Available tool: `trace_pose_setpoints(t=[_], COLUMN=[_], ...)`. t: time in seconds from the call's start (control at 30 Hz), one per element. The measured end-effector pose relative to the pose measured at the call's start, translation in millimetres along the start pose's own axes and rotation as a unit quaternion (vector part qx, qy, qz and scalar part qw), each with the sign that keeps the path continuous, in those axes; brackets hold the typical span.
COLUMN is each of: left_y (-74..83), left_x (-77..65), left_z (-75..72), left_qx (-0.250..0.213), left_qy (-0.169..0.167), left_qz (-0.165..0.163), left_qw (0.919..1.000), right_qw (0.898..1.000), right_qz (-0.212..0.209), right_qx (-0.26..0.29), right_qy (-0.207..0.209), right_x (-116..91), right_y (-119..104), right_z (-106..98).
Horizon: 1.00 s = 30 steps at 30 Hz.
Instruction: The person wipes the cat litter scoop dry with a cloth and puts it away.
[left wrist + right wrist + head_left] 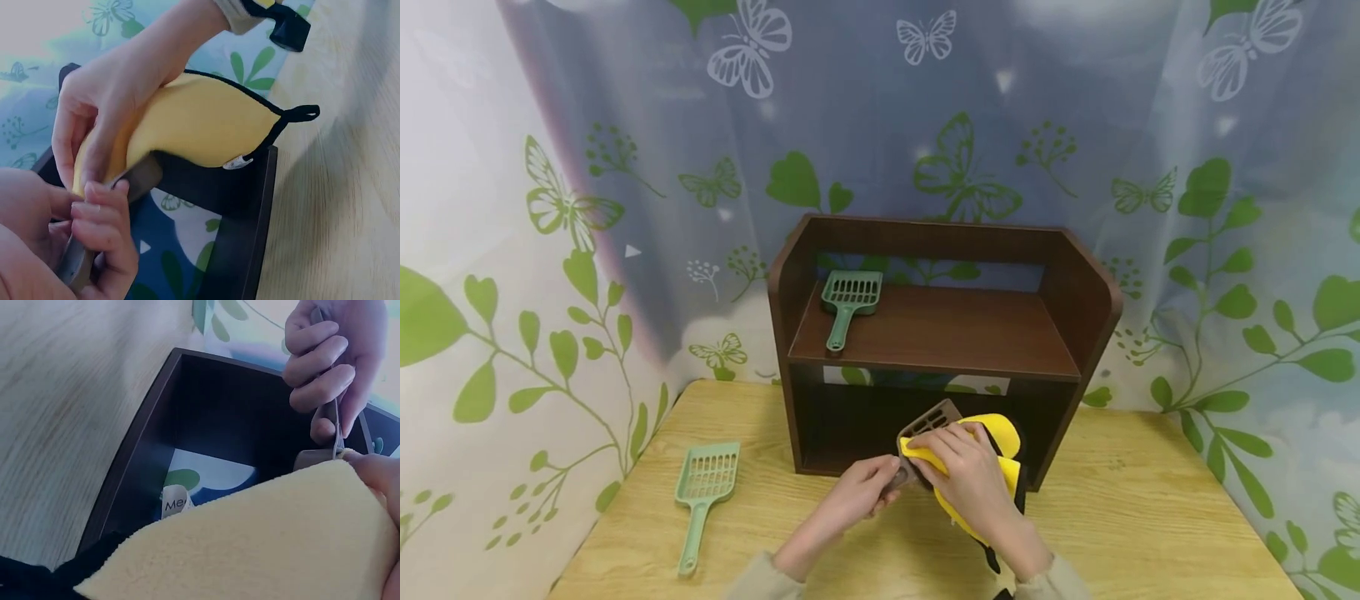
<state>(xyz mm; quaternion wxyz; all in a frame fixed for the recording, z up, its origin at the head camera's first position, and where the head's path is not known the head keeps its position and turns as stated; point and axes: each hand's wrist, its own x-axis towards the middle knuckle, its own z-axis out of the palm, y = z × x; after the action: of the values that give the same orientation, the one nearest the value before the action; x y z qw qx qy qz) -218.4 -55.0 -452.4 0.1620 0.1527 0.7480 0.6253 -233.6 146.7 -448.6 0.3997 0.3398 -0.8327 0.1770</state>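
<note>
Litter scoop (925, 423), its handle (901, 477) gripped in the curled left hand (867, 486); right hand (964, 469) pinches black-edged yellow cloth (1002, 432) against it; steady support should favour even wiping.

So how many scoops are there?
3: a green scoop on the upper shelf, another green scoop on the table, and a brownish scoop in the left hand, partly covered by the yellow cloth. The lower shelf is partly hidden, so there may be more.
</note>
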Motion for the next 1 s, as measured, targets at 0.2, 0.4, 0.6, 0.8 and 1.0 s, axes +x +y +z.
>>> trace_pose_setpoints(t=[0.2, 0.4, 0.6, 0.8, 1.0], left_y=[-2.6, -2.0, -0.4, -4.6, -4.3], left_x=[0.4, -0.1, -0.7, -1.4, 0.2], left_z=[6.1, 13.2, 14.6, 14.2, 10.9], left_qx=[-0.006, -0.017, -0.022, -0.039, -0.034], left_qy=[-0.031, -0.024, -0.025, -0.012, 0.021], left_qz=[0.003, 0.010, 0.005, -0.008, 0.003], left_qw=[0.9995, 0.9995, 0.9994, 0.9991, 0.9992], right_qw=[0.999, 0.991, 0.982, 0.984, 0.988], right_qz=[0.008, 0.036, 0.073, 0.078, 0.048], right_qx=[-0.041, -0.123, -0.162, -0.154, -0.149], right_qy=[0.013, 0.032, 0.057, 0.052, -0.011], right_x=[-4, -2, 0, 0, -7], right_y=[-3, 3, 19, 29, 27], right_z=[1, 1, -8, -20, -30])
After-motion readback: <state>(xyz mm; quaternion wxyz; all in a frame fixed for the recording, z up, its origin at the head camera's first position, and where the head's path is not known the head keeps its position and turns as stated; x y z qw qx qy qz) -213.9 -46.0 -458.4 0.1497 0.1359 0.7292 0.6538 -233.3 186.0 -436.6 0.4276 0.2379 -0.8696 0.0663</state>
